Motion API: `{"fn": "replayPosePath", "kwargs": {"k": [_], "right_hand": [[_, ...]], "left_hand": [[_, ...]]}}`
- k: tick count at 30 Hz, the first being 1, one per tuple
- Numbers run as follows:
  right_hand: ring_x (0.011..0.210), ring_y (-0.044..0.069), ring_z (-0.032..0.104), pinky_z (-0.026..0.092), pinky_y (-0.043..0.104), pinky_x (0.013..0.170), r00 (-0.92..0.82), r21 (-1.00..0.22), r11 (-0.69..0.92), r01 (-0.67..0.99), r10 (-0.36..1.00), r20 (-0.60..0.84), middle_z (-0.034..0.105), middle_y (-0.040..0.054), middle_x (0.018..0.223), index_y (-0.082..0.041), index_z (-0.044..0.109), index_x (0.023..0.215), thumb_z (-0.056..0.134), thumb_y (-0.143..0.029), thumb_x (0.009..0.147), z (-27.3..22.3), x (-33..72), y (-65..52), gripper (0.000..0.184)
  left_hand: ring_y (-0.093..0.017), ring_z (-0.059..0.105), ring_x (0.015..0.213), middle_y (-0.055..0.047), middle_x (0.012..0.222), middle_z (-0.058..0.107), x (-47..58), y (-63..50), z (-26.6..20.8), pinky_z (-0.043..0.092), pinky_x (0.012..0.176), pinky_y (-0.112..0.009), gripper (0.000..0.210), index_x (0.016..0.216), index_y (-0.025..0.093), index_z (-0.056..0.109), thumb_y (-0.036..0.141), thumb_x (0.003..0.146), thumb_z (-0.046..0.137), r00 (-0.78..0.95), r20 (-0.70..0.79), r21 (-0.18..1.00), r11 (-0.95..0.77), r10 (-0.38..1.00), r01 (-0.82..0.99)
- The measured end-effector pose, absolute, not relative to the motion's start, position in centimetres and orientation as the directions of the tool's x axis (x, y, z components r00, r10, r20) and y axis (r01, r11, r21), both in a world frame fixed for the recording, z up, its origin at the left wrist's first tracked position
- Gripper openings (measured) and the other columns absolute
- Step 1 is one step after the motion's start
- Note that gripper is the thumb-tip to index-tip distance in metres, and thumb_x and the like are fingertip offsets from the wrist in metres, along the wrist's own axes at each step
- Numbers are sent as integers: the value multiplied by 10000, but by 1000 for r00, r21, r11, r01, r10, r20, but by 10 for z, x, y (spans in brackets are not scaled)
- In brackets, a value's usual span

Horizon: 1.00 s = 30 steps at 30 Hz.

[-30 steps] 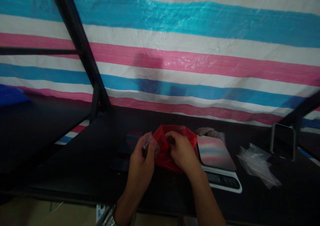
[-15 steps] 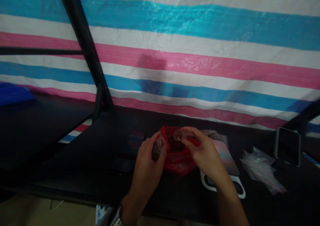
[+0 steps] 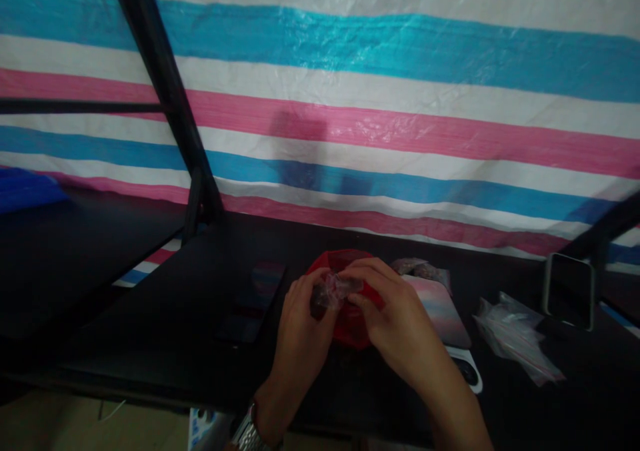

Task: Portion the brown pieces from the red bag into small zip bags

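Above an open red plastic bag (image 3: 353, 331), my two hands meet. My left hand (image 3: 303, 321) is closed around a small clear plastic bag (image 3: 331, 292), its mouth toward the right. My right hand (image 3: 393, 301) pinches a small clear plastic cup (image 3: 355, 285), tilted sideways with its rim at the mouth of the clear bag. What is in the cup cannot be made out now. The contents of the red bag are mostly hidden behind my hands.
A white kitchen scale (image 3: 443, 311) sits right of the red bag, partly behind my right forearm, with a filled clear bag (image 3: 423, 271) behind it. Farther right are flat zip bags (image 3: 517, 338) and a propped phone (image 3: 569, 291). A dark phone (image 3: 250, 304) lies left.
My right hand has moved the cup left from over the red bag and tipped it to the mouth of the clear bag in my left hand. The view has shifted slightly.
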State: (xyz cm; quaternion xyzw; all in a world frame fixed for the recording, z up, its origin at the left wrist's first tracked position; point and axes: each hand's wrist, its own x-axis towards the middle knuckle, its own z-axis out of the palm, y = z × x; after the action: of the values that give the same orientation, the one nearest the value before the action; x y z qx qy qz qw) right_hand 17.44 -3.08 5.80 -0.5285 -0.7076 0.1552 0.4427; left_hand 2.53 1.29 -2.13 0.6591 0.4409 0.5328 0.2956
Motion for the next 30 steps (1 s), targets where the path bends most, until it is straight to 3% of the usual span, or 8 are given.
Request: {"fn": "replayPosePath", "kwargs": {"k": [6, 19, 23, 27, 30], "right_hand": [[1185, 176, 701, 542, 317, 1061, -85, -668, 466, 580, 850, 520, 731, 24, 1239, -295, 778, 1114, 529, 55, 918, 60, 171, -32, 471], [1154, 208, 693, 538, 350, 1060, 44, -710, 422, 564, 843, 536, 739, 34, 1193, -282, 751, 1134, 680, -58, 912, 52, 181, -25, 323], [1154, 250, 706, 541, 424, 1061, 192, -756, 323, 569, 842, 505, 741, 67, 1241, -268, 720, 1243, 689, -175, 946, 31, 189, -14, 313], [1226, 279, 687, 493, 470, 1126, 191, -735, 256, 628, 865, 464, 749, 89, 1283, -245, 732, 1241, 688, -225, 956, 26, 187, -11, 289], [1197, 245, 701, 516, 409, 1093, 175, -778, 306, 548, 868, 464, 761, 67, 1256, -263, 748, 1220, 665, -292, 990, 38, 177, -16, 246]], "left_hand": [[-277, 694, 1188, -82, 1266, 749, 29, 12, -21, 529, 1045, -466, 395, 1318, 267, 676, 227, 925, 668, 72, 458, 848, -459, 886, 264], [-255, 694, 1155, -75, 1239, 734, 26, 13, -19, 548, 1025, -436, 364, 1333, 261, 670, 314, 972, 675, 60, 444, 861, -444, 894, 250], [-236, 712, 1157, -80, 1268, 732, 24, 11, -15, 574, 1017, -405, 341, 1346, 259, 669, 335, 1018, 611, 22, 422, 889, -419, 906, 184], [-240, 730, 1203, -101, 1339, 734, 23, 7, -9, 597, 1027, -389, 355, 1369, 244, 656, 344, 1037, 580, -19, 398, 915, -395, 917, 82], [-239, 739, 1218, -113, 1356, 733, 23, 1, -3, 606, 1041, -390, 358, 1383, 239, 616, 362, 1052, 556, 14, 360, 932, -359, 933, -56]]}}
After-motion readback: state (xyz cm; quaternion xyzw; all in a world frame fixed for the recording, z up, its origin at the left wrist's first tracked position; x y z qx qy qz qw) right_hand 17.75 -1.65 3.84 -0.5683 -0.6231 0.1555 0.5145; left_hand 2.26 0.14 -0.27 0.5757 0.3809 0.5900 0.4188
